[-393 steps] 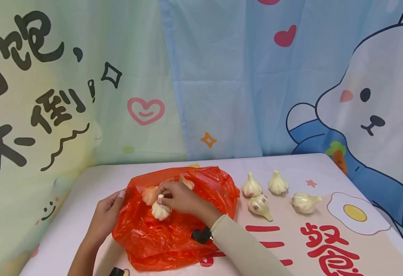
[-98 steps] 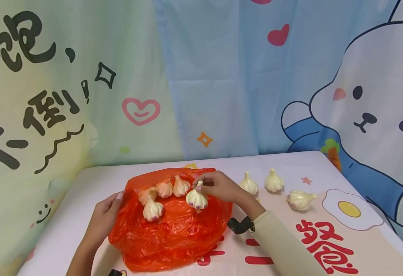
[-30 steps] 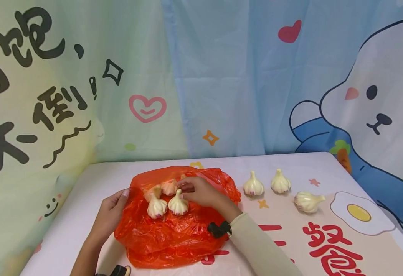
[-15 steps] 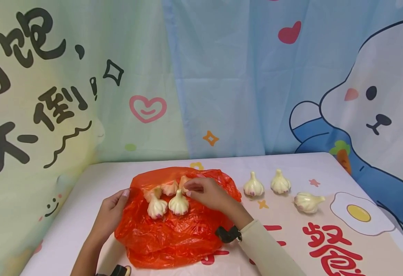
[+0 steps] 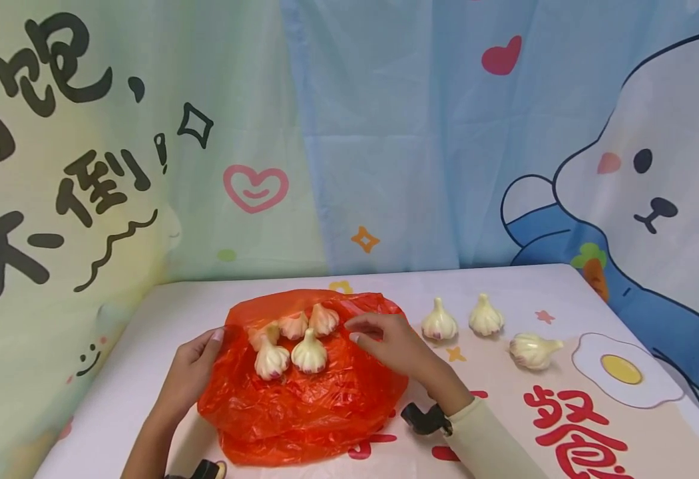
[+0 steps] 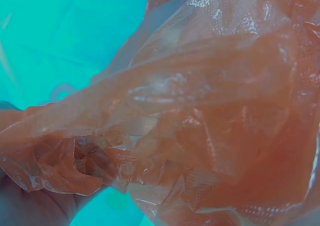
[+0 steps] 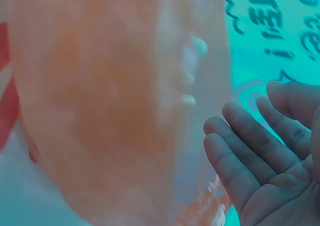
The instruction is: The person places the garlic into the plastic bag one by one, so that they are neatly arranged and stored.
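A red plastic bag [image 5: 301, 426] lies with its mouth open on the table, and several garlic bulbs [image 5: 309, 352] sit grouped in it. My left hand [image 5: 190, 366] pinches the bag's left edge; in the left wrist view the crumpled film [image 6: 200, 110] hides most of its fingers. Over the bag's right side is my right hand [image 5: 394, 342], holding nothing. Its fingers [image 7: 250, 161] look extended and loosely spread in the right wrist view. To the right of the bag, three more garlic bulbs rest on the table: two upright [image 5: 440, 320] and one lying on its side [image 5: 534, 351].
The table [image 5: 188, 299] has a printed cover with a fried egg [image 5: 625, 370] and red lettering [image 5: 577, 426]. Behind its back edge hangs a printed curtain [image 5: 379, 133]. Dark wrist devices [image 5: 426, 419] show at both wrists.
Another bulb has gone from the table into the bag. My right hand has let go of a garlic bulb among the others and drawn back to the right; my left hand keeps its place.
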### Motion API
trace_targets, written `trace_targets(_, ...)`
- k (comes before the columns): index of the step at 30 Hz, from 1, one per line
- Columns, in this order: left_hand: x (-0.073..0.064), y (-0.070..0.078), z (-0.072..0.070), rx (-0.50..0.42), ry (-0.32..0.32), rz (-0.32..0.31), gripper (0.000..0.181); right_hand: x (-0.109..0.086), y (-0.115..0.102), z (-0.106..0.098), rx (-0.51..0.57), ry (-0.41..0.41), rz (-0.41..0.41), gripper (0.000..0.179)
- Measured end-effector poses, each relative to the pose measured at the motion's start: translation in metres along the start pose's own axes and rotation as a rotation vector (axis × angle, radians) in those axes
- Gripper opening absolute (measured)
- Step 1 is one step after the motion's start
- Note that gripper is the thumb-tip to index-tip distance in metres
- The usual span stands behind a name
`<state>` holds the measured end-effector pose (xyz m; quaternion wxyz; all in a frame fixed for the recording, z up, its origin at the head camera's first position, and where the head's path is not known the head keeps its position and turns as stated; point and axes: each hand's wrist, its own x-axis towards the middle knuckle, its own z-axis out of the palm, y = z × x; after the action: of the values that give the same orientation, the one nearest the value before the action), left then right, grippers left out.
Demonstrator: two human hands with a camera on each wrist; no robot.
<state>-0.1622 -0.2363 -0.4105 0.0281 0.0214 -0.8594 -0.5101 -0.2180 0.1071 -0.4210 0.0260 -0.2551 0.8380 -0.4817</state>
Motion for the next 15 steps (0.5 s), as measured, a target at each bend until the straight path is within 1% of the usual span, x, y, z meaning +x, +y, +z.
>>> trace_targets(4,0.000,-0.001,0.000,0.003,0.002,0.007,0.055,-0.004,0.002,-0.010,0.012,0.071,0.027,0.023)
trace_targets(10,0.000,0.000,0.000,-0.005,-0.005,-0.007,0.056,-0.008,0.006,-0.023,0.014,0.112,0.030,0.024)
trace_targets(15,-0.001,0.000,-0.002,-0.011,-0.002,-0.005,0.056,-0.011,0.011,-0.038,0.024,0.178,0.048,0.024)
